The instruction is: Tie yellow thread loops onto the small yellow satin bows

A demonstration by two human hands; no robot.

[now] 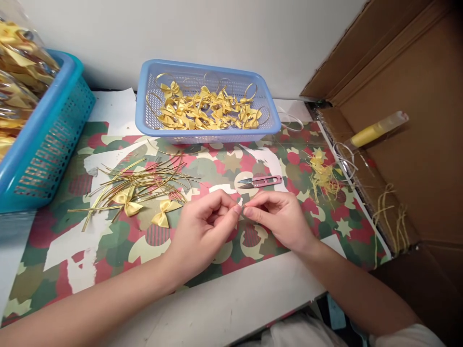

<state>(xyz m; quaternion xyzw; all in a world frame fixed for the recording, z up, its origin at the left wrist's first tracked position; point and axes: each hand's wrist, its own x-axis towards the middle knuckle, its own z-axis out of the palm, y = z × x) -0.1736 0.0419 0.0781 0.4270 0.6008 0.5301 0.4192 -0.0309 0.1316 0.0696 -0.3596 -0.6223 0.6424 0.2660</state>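
Observation:
My left hand (208, 231) and my right hand (277, 217) meet over the patterned table cover, both with thumb and forefinger pinched. Whatever lies between the fingertips is too small to make out. Just beyond them rests a pair of pink thread snips (262, 181), blades pointing left. To the left of my left hand are two yellow satin bows, one (165, 213) loose on the cover and another (128, 201) on a pile of gold cords (144, 176).
A blue basket (208, 137) at the back holds many yellow bows with gold loops. At left stands a teal basket (54, 159) of bagged bows. Yellow thread scraps (323, 178) lie at right, beside a cardboard wall (405, 96) and a yellow tube (379, 129).

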